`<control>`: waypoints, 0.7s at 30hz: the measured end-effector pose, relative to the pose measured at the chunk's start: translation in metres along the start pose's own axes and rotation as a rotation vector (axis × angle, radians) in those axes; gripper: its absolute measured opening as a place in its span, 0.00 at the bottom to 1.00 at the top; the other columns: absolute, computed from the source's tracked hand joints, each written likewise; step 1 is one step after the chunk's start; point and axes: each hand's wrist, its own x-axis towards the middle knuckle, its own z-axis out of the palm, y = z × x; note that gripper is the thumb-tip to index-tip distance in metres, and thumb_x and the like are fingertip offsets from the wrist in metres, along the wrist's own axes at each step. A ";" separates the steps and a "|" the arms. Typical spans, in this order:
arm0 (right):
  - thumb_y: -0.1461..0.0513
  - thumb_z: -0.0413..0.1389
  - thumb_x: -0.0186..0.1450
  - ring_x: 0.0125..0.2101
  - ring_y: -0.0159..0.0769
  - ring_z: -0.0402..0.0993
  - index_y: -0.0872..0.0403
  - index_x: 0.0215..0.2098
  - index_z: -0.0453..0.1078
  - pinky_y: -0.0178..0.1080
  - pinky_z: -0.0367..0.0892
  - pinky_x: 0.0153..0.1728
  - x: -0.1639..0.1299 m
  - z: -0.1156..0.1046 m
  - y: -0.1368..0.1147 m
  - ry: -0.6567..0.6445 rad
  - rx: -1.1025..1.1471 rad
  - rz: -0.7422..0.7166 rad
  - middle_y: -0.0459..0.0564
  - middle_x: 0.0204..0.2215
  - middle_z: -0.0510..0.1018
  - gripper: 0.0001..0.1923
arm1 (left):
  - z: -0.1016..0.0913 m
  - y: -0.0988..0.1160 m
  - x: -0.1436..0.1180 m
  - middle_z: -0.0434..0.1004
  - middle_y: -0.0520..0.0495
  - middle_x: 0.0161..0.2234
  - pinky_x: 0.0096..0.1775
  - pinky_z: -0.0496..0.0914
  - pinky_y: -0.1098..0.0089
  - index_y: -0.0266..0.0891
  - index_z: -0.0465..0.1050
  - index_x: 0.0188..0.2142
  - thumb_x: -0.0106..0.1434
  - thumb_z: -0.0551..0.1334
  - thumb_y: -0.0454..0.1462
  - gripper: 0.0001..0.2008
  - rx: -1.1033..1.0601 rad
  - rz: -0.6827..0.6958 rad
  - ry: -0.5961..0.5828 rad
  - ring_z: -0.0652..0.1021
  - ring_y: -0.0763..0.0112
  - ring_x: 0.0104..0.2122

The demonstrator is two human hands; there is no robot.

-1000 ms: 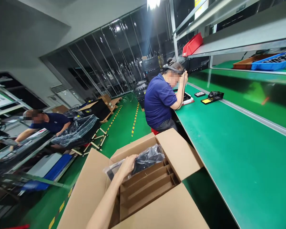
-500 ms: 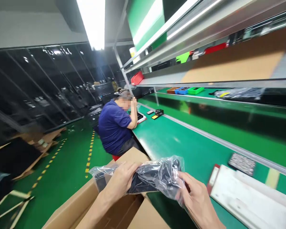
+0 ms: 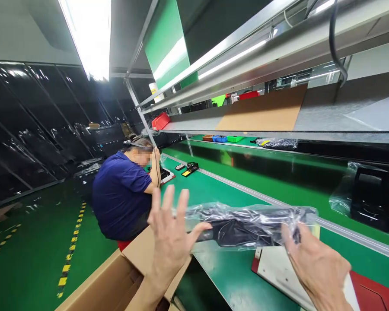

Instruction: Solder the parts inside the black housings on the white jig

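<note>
Two hands: right hand pinches right end of one bagged dark part, held above green bench; left hand splayed wide at its left end, contact can't tell. Half a second ago both hands gripped it nearer the carton. One carton, flaps up, lower left. One white fixture under the bag. One black bagged piece at right. One co-worker, seated, farther along. Beyond, three bins: brown, blue, green.

Black part, clear bag; brown carton; green benchtop; yellow-black striped floor tape
</note>
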 end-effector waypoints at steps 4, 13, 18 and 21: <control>0.39 0.50 0.71 0.20 0.49 0.72 0.48 0.40 0.81 0.38 0.53 0.22 0.012 -0.017 0.023 -0.083 -0.001 0.173 0.51 0.14 0.71 0.27 | 0.025 -0.035 -0.026 0.71 0.28 0.63 0.53 0.79 0.49 0.33 0.66 0.69 0.61 0.65 0.69 0.52 -0.541 -0.477 -0.135 0.77 0.38 0.59; 0.34 0.48 0.68 0.21 0.52 0.69 0.45 0.48 0.82 0.44 0.55 0.24 0.035 -0.030 0.047 0.025 -0.055 0.315 0.56 0.20 0.74 0.33 | 0.075 -0.081 -0.051 0.83 0.40 0.42 0.42 0.81 0.64 0.37 0.73 0.43 0.66 0.63 0.59 0.26 -0.905 -0.870 -0.030 0.84 0.59 0.39; 0.36 0.45 0.70 0.24 0.55 0.73 0.44 0.49 0.80 0.48 0.59 0.28 0.067 -0.051 0.080 0.013 -0.149 0.435 0.58 0.24 0.77 0.31 | 0.122 -0.168 -0.049 0.73 0.49 0.27 0.28 0.72 0.71 0.37 0.69 0.40 0.62 0.59 0.55 0.23 -0.536 -0.982 0.045 0.75 0.66 0.25; 0.41 0.44 0.75 0.32 0.58 0.78 0.48 0.56 0.77 0.48 0.57 0.31 0.090 -0.079 0.088 -0.003 -0.257 0.350 0.62 0.30 0.81 0.30 | 0.148 -0.205 -0.031 0.75 0.47 0.27 0.34 0.74 0.67 0.36 0.72 0.39 0.64 0.58 0.48 0.17 -0.383 -0.910 -0.111 0.76 0.62 0.29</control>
